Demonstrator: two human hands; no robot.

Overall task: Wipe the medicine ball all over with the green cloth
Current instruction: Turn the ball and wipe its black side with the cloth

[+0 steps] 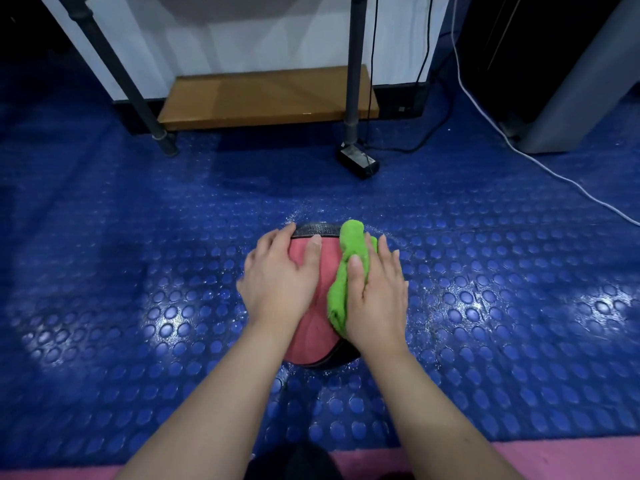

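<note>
Left hand is spread flat on the top-left of the medicine ball, fingers straight and wide, thumb on the pink panel, basically just steadying it. Right hand is also flat, palm and thumb pressing the green cloth down on the right side of the ball, not really gripping it as far as I can see. The cloth is bunched into a long wad running from the far rim back toward the wrist. The ball sits on the blue studded floor mat, right in front of the person, with pale specks scattered around it (dust or droplets, can't tell). My worry is that nothing holds the ball except palm pressure, and that floor looks glossy, so a hard swipe could roll it out from under the hands toward the power adapter and the white cable further back. The wadded cloth could also skid out from under a flat palm. The underside probably hasn't been reached, so the ball needs turning. A wooden board sits well behind.
</note>
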